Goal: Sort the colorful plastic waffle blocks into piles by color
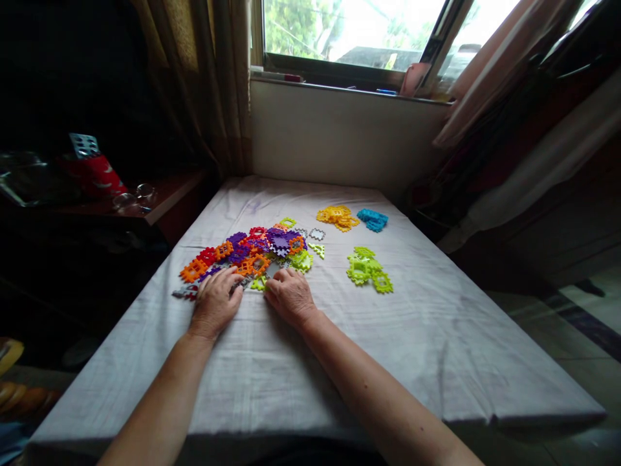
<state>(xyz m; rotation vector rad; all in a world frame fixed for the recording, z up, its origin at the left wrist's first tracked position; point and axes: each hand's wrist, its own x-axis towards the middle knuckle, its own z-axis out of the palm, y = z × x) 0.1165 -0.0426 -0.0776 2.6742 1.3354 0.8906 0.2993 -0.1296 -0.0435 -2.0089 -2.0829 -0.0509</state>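
Note:
A mixed pile of notched plastic building pieces point(281, 241) in purple, red, orange, green and grey lies on the cloth. My left hand point(217, 303) rests at its near left edge, fingers stretched over dark grey pieces, thumb apart. At the pile's near right edge is my right hand point(292, 296), its fingers curled in and pressed together; whatever they hold is hidden. Between both hands lies a small light green piece point(259, 283). Orange pieces point(252, 264) sit just beyond my fingertips. Separate groups of yellow pieces point(337, 217), blue pieces point(372, 219) and light green pieces point(369, 269) lie to the right.
A pale cloth covers the table point(378, 362). On a dark side table to the left stand a red container point(99, 176) and a pair of glasses point(136, 197). Behind are a wall, a window point(349, 32) and a curtain point(204, 77). Fabrics hang at right.

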